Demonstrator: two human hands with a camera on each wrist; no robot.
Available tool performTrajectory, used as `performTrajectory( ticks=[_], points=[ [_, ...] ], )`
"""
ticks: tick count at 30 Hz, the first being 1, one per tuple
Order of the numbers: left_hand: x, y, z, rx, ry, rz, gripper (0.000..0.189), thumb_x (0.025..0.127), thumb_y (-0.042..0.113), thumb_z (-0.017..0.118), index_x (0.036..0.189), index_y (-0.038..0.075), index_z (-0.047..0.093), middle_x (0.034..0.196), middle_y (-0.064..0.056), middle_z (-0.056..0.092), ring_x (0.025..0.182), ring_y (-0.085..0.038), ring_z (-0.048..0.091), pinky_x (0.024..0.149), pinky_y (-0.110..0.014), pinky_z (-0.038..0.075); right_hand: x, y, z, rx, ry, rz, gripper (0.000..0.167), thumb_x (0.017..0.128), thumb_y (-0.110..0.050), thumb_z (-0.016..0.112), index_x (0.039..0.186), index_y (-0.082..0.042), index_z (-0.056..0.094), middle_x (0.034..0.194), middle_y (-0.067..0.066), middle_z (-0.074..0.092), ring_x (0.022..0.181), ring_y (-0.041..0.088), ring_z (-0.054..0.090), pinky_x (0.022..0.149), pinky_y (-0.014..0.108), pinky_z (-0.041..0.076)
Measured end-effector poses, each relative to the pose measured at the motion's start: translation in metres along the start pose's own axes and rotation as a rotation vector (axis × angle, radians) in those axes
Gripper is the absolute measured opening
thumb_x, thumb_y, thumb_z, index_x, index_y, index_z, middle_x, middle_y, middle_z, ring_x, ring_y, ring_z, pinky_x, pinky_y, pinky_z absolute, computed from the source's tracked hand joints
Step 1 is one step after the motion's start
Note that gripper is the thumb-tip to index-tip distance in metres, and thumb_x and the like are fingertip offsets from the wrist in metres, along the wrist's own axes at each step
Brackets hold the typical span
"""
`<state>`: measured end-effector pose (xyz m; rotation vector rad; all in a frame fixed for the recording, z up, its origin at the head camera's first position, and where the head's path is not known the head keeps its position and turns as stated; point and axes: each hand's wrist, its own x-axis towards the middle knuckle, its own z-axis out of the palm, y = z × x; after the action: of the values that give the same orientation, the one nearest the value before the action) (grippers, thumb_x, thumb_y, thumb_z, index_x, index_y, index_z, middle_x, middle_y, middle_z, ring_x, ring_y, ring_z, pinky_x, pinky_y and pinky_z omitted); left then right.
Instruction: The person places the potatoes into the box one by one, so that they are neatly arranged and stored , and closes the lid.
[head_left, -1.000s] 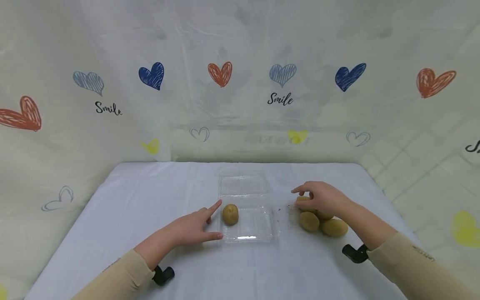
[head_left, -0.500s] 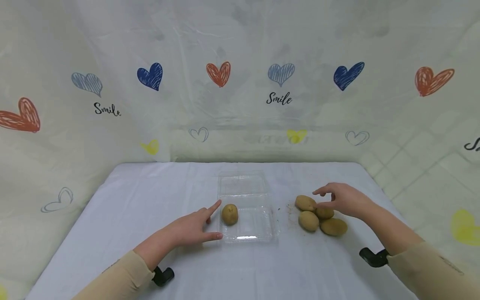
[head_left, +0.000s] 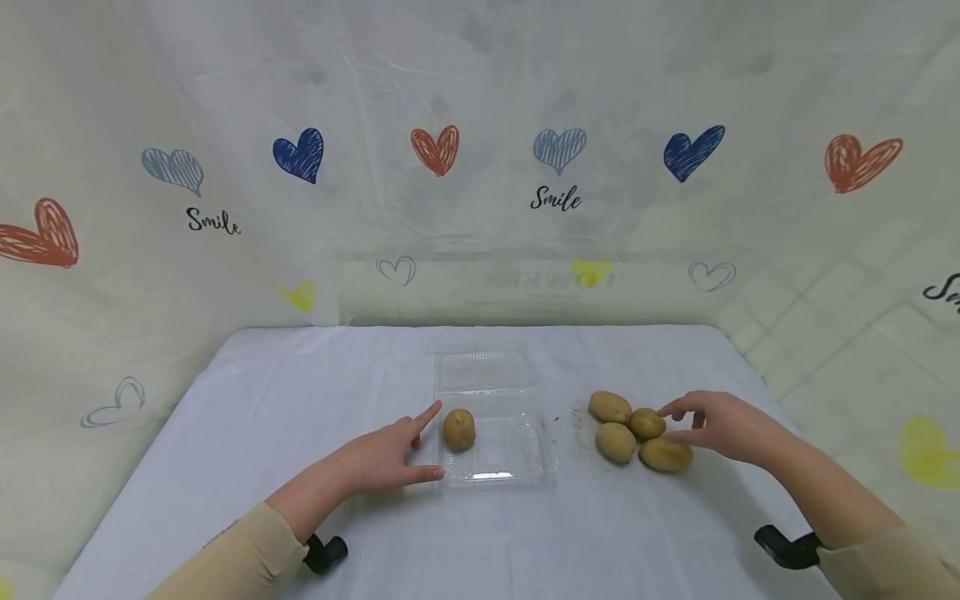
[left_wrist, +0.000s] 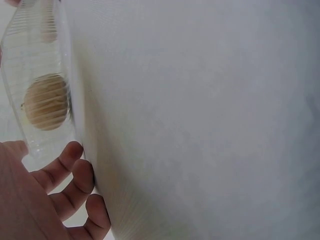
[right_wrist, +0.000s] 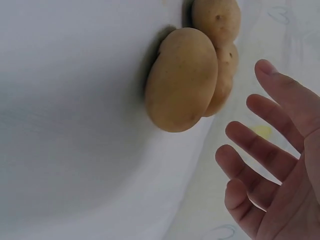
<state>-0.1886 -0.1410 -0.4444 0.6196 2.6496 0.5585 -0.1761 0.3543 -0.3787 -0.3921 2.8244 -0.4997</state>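
A clear plastic clamshell box (head_left: 508,450) lies with its lid (head_left: 483,371) folded back on the table. One potato (head_left: 459,430) sits at the left end of its base, and shows through the ribbed wall in the left wrist view. My left hand (head_left: 386,454) is at the box's left side, thumb and index finger spread against its edge. To the right, several potatoes form a cluster: an upper-left potato (head_left: 610,407), a small potato (head_left: 647,423), a lower-left potato (head_left: 616,442) and a front potato (head_left: 666,455). My right hand (head_left: 723,427) hovers beside them, fingers apart, holding nothing.
A white cloth (head_left: 322,367) covers the table. Specks of dirt (head_left: 581,421) lie left of the potato cluster. Behind the table hangs a pale backdrop (head_left: 480,233) printed with hearts.
My right hand has moved from above the upper-left potato rightward and nearer to me, beside the cluster. The left hand and the box have stayed in place.
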Motion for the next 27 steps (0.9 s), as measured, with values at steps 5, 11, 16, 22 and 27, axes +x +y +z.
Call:
performTrajectory(
  ticks=[5,11,16,22,27],
  points=[
    [0.001,-0.001,0.0,0.0,0.001,0.001,0.102,0.082,0.074,0.061,0.16,0.034,0.01,0.106,0.004,0.053,0.087,-0.011,0.052,0.078,-0.038,0.045,-0.004,0.007,0.007,0.032,-0.017,-0.012,0.044,0.084,-0.038,0.078,0.118,-0.012,0.071,0.1,-0.001,0.063,0.085,0.016,0.052,0.062,0.031,0.045],
    [0.0,-0.002,0.002,0.001,0.006,0.005,0.102,0.082,0.073,0.062,0.16,0.034,0.01,0.105,0.004,0.053,0.086,-0.011,0.052,0.078,-0.038,0.045,-0.006,0.015,0.016,0.074,-0.052,-0.047,0.043,0.083,-0.034,0.08,0.119,-0.013,0.07,0.101,-0.004,0.061,0.091,0.018,0.053,0.066,0.029,0.045],
    [-0.001,-0.002,0.002,-0.003,0.008,0.006,0.102,0.082,0.073,0.062,0.16,0.034,0.011,0.105,0.004,0.053,0.085,-0.011,0.052,0.078,-0.037,0.045,-0.006,0.018,0.021,0.072,-0.059,-0.063,0.044,0.083,-0.036,0.08,0.119,-0.013,0.069,0.103,-0.005,0.061,0.093,0.017,0.054,0.07,0.028,0.047],
    [0.0,-0.001,0.001,-0.006,0.011,0.011,0.102,0.081,0.074,0.061,0.16,0.033,0.011,0.105,0.005,0.053,0.084,-0.011,0.052,0.076,-0.036,0.045,-0.009,0.021,0.025,0.073,-0.047,-0.075,0.047,0.083,-0.038,0.079,0.121,-0.014,0.068,0.115,0.002,0.064,0.095,0.015,0.056,0.071,0.029,0.048],
    [0.0,-0.001,0.001,-0.001,0.014,0.018,0.102,0.081,0.074,0.061,0.16,0.034,0.01,0.105,0.005,0.053,0.083,-0.011,0.051,0.076,-0.036,0.044,-0.008,0.023,0.027,0.065,-0.062,-0.092,0.047,0.082,-0.037,0.081,0.12,-0.014,0.066,0.117,0.004,0.065,0.094,0.016,0.057,0.069,0.029,0.048]
  ],
)
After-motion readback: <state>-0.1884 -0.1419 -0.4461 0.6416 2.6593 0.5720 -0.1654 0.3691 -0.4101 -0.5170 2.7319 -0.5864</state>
